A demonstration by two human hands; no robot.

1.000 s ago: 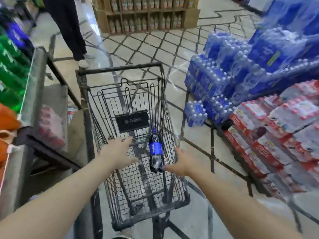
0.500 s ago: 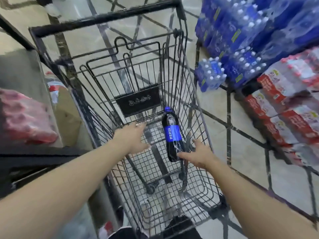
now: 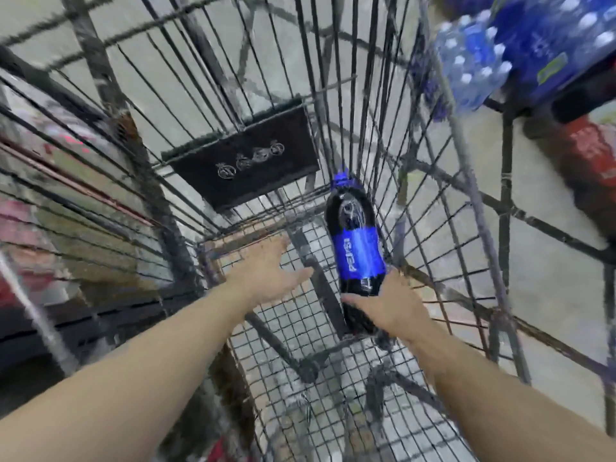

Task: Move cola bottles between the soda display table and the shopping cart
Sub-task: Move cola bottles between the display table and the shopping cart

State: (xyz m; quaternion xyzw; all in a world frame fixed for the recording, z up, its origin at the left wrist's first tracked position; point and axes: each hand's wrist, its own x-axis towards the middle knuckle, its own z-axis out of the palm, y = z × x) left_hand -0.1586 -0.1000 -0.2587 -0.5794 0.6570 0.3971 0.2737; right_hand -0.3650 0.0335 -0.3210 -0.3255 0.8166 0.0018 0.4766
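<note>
2 bare forearms reach forward into the shopping cart (image 3: 333, 388), over its wire-mesh floor. The right hand (image 3: 390, 308) is on the lower end of the cola bottle (image 3: 355, 251), thumb across the near side and fingers curling round the far side, so it has a grip on the base. The left hand (image 3: 266, 271) floats just left of the bottle, fingers straight and spread, thumb out toward it, holding nothing and not touching it. The bottle itself lies on its side on the cart floor, against the right wire wall, dark cola inside, blue label facing up, blue cap pointing away from the person. Beyond it, a black plastic panel (image 3: 246, 161) hangs on the cart's far wire end. Farther out, through the wires at upper right, shrink-wrapped packs of water bottles (image 3: 473, 58) sit on the shop floor, with red-wrapped packs (image 3: 590, 148) beside them.
</note>
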